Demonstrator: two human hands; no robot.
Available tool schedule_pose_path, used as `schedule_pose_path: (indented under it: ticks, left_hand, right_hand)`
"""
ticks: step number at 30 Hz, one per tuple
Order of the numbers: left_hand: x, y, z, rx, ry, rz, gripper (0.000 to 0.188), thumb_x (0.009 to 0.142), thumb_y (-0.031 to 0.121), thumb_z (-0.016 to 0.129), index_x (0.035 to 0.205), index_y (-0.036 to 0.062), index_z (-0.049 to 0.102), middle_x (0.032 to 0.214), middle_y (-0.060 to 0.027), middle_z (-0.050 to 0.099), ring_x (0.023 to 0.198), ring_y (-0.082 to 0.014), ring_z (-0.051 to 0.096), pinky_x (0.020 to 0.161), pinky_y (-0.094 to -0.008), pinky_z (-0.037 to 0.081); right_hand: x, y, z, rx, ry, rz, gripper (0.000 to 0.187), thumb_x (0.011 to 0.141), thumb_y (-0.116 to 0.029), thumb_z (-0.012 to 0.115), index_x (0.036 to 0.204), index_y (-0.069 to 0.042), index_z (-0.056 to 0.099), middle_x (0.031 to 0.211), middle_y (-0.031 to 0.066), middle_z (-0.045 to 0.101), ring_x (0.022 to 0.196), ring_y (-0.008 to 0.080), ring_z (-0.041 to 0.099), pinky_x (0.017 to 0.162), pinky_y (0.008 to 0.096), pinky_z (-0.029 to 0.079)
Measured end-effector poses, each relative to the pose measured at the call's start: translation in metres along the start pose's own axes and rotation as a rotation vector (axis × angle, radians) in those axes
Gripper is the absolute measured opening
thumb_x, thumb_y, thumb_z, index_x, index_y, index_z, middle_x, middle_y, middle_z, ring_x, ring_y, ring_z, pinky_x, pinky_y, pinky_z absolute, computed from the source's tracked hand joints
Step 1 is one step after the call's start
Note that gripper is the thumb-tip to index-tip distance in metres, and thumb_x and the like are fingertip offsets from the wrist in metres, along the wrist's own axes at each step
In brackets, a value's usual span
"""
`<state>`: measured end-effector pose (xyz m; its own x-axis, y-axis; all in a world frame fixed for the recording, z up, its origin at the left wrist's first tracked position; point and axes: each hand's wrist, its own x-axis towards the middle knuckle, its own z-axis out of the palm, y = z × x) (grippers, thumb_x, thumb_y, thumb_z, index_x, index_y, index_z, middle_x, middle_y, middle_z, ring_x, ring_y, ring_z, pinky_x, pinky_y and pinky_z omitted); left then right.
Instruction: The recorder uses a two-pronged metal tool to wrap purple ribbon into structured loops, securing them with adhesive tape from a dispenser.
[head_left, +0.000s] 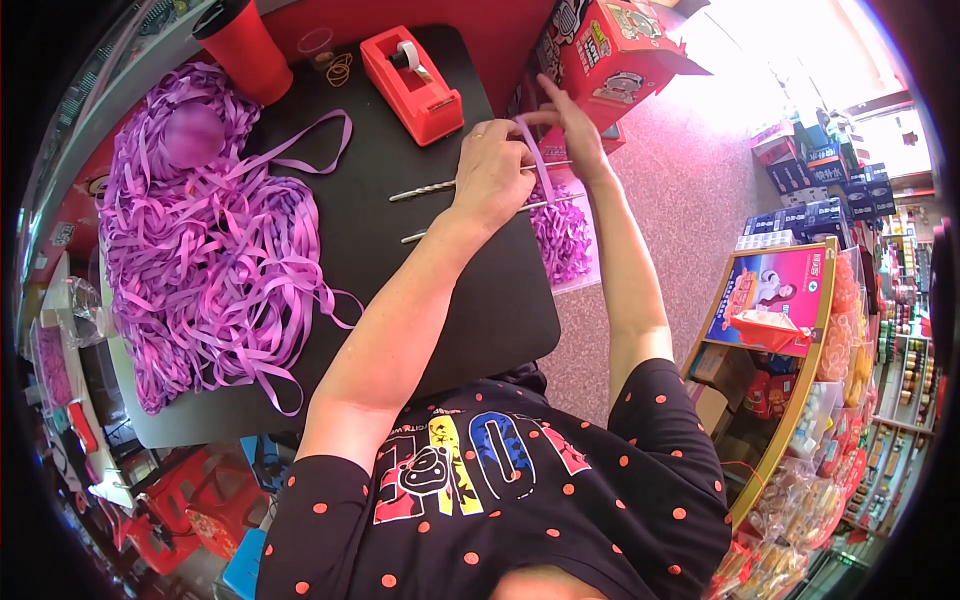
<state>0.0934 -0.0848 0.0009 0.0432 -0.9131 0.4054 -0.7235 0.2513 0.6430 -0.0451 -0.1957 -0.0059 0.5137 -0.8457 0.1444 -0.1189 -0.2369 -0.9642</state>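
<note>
Two thin metal rods lie across the right edge of the black table: an upper rod (421, 191) with a twisted surface and a lower rod (413, 238). A strip of purple ribbon (538, 160) runs between my hands, down across the rods. My left hand (490, 172) is over the upper rod, fingers curled at the ribbon; its exact grip is partly hidden. Just right of it, beyond the table edge, my right hand (578, 130) has its fingers stretched apart near the ribbon's upper end. Beneath the rods, a pale container (578, 284) holds short purple ribbon pieces (563, 240).
A large tangled heap of purple ribbon (220, 260) covers the left of the table (400, 320). At the back are a red tape dispenser (432, 115), rubber bands (340, 70) and a red cylinder (245, 55). A red carton (620, 60) and a display shelf (775, 400) stand to the right.
</note>
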Motion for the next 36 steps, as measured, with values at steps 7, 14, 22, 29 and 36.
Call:
schedule_pose_path:
  ticks: [7, 14, 22, 29, 36]
  left_hand:
    - [0.0, 0.001, 0.004, -0.001, 0.084, 0.025, 0.007, 0.064, 0.005, 0.068, 0.07, 0.0063, 0.071, 0.106, -0.0097, 0.06, 0.105, -0.0283, 0.053, 0.092, -0.039, 0.042]
    - [0.006, 0.005, -0.002, -0.043, 0.016, -0.006, 0.03, 0.067, 0.016, 0.069, 0.096, 0.0076, 0.07, 0.115, -0.0127, 0.058, 0.104, -0.0265, 0.055, 0.092, -0.0369, 0.043]
    - [-0.005, 0.098, -0.034, -1.149, -0.123, -0.497, 0.014, 0.077, 0.0, 0.049, 0.086, 0.0029, 0.06, 0.08, -0.004, 0.059, 0.071, -0.0118, 0.056, 0.066, -0.0265, 0.047]
    - [-0.114, 0.116, 0.0, -1.616, -0.391, -0.873, 0.015, 0.077, -0.002, 0.047, 0.09, 0.0025, 0.054, 0.083, -0.0088, 0.056, 0.08, -0.0181, 0.056, 0.071, -0.0299, 0.046]
    - [-0.115, 0.112, -0.011, -1.518, -0.577, -0.967, 0.011, 0.081, 0.001, 0.047, 0.09, 0.0013, 0.053, 0.097, -0.0121, 0.057, 0.087, -0.0215, 0.056, 0.081, -0.0346, 0.047]
  right_hand:
    - [-0.081, 0.032, 0.014, -0.017, 0.058, 0.005, 0.045, 0.101, -0.028, 0.027, 0.137, -0.006, 0.042, 0.092, 0.0063, 0.06, 0.1, 0.0157, 0.054, 0.094, 0.0302, 0.039]
    - [-0.158, 0.007, 0.041, 0.086, 0.311, 0.04, 0.034, 0.101, -0.024, 0.033, 0.119, -0.001, 0.051, 0.105, 0.0107, 0.062, 0.101, 0.0149, 0.055, 0.091, 0.0291, 0.041]
    - [-0.156, -0.035, 0.035, -0.054, 0.354, 0.049, 0.031, 0.1, -0.028, 0.04, 0.111, -0.002, 0.054, 0.097, 0.0073, 0.065, 0.092, 0.0128, 0.057, 0.085, 0.0289, 0.042]
    - [-0.149, -0.035, 0.02, 0.125, 0.282, 0.16, 0.03, 0.098, -0.026, 0.043, 0.109, -0.002, 0.056, 0.093, 0.0131, 0.066, 0.093, 0.0168, 0.061, 0.083, 0.0294, 0.045]
    - [-0.149, -0.038, 0.028, 0.197, 0.33, 0.155, 0.026, 0.099, -0.022, 0.041, 0.11, -0.002, 0.054, 0.092, 0.0122, 0.067, 0.071, 0.0064, 0.048, 0.067, 0.0222, 0.038]
